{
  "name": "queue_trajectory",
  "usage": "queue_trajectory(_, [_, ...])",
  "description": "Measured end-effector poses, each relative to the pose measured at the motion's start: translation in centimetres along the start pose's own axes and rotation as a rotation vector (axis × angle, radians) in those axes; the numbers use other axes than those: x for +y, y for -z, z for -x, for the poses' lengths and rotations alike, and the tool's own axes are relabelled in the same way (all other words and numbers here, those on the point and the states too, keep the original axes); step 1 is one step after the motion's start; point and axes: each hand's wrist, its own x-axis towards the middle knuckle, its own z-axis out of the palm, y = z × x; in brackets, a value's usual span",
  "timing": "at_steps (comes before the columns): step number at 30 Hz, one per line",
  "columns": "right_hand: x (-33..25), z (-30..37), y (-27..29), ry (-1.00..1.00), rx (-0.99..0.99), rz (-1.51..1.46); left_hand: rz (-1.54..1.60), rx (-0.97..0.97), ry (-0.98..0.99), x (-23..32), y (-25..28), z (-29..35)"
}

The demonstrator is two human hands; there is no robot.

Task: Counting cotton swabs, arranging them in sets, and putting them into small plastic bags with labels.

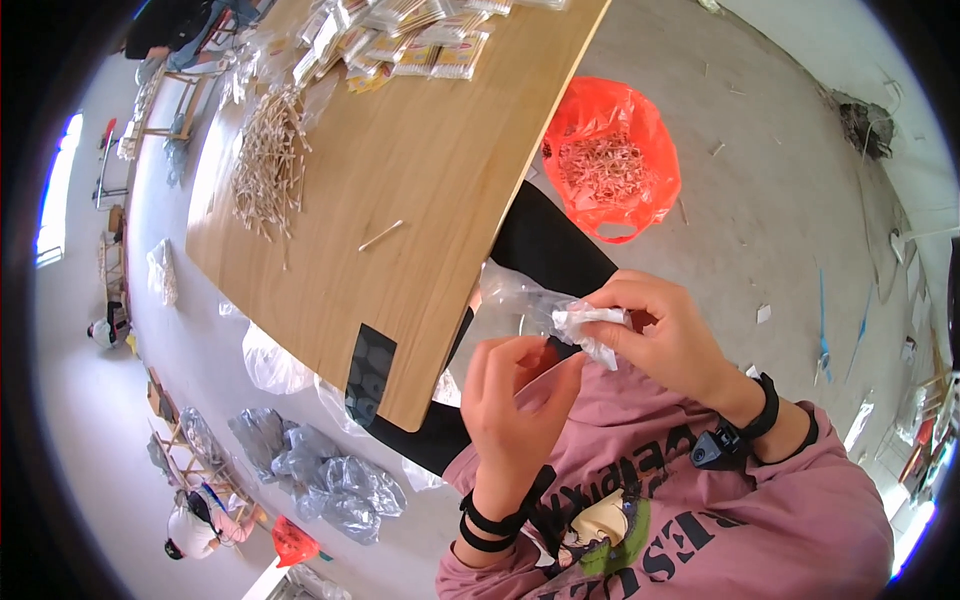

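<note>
In front of my chest, beside the table edge, my right hand (665, 335) pinches the bunched white end of a clear plastic bag (510, 303). The see-through part of the bag spreads left from those fingers, toward the table. My left hand (520, 405) is just below it, fingers curled and closed at the bag's lower edge; its grip is partly hidden. A lone cotton swab (381, 236) lies on the wooden table (400, 150). Farther left is a loose heap of cotton swabs (268, 165). Filled small packets of swabs (440, 55) are piled at the far end.
On the floor right of the table stands a red plastic bag (655, 180) holding many small pieces. A dark patterned card (371, 375) lies at the near table corner. Grey plastic bags (325, 470) lie on the floor at left. Other people (195, 525) are farther off.
</note>
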Motion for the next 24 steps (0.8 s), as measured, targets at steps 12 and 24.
queue_trajectory(12, [0.8,0.2,-1.8,-0.015,0.035,-0.192,0.027,0.131,0.02,-0.5,-2.4,0.1])
queue_trajectory(24, [0.2,0.5,-2.1,0.126,0.194,0.008,-0.102,0.027,-0.155,0.5,-1.8,0.2])
